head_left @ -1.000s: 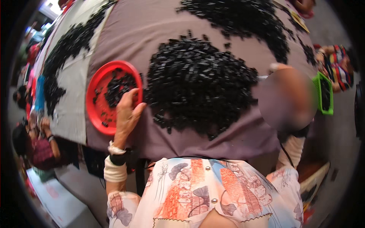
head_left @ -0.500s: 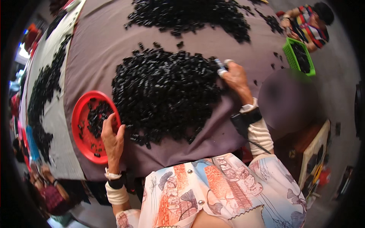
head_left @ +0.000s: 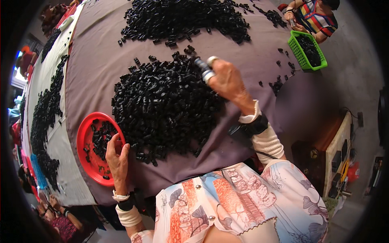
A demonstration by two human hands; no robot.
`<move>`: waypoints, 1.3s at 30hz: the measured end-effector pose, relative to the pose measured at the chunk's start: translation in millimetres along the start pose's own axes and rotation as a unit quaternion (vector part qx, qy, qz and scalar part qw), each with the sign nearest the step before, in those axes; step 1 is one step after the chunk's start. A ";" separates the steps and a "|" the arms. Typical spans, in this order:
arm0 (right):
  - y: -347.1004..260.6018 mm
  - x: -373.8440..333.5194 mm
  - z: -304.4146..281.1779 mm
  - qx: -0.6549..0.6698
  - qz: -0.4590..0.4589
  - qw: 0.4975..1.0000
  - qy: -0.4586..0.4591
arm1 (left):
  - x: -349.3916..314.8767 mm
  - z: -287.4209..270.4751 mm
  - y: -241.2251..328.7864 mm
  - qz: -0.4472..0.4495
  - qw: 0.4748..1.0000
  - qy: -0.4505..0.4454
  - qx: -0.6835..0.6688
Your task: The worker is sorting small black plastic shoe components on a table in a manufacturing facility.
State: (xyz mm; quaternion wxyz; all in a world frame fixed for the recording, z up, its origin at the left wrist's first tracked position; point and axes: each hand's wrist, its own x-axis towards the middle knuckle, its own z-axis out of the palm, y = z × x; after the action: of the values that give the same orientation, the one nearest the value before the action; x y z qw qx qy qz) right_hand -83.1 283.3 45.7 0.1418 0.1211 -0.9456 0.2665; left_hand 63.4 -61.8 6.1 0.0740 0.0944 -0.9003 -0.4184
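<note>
A large heap of small black plastic parts (head_left: 164, 105) covers the middle of the cloth-covered table. At its left lies a red round tray (head_left: 83, 162) with some of the same parts inside. My left hand (head_left: 117, 160) is closed over the tray's near right rim, thumb and fingers on either side. Over the upper right side of the heap is my right hand (head_left: 227, 81), its fingers curled and smeared by motion. A short tube-like piece, dark and whitish (head_left: 203, 69), sticks out at its fingertips; I cannot make out what it is.
Another heap of black parts (head_left: 182, 20) lies farther back. A long strip of parts (head_left: 46, 117) runs along the pale cloth at left. At the far right a person in a striped shirt (head_left: 314, 18) is beside a green basket (head_left: 298, 54). More people are at the left.
My right hand has moved left and slightly down, from the heap's right edge to over its upper right part. My left hand keeps hold of the tray. The view has shifted a little.
</note>
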 end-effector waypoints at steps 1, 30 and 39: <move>6.5 2.6 -5.6 -0.003 0.042 0.999 0.007 | -1.0 -2.0 -0.4 -0.017 1.000 -0.007 -0.010; 155.9 -93.9 -75.0 -0.086 0.205 0.956 0.194 | -8.4 -37.6 -4.6 -0.080 0.988 0.017 -0.129; 231.4 -152.1 -103.6 0.129 0.382 0.861 0.310 | -1.5 -32.1 -5.2 -0.079 0.990 0.012 -0.119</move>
State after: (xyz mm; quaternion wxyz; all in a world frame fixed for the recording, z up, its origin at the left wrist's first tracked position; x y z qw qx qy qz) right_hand 9.0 554.2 -28.9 0.2980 -0.3211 -0.7819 0.4435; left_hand 72.1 -88.5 22.6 0.0621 0.1611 -0.8327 -0.5261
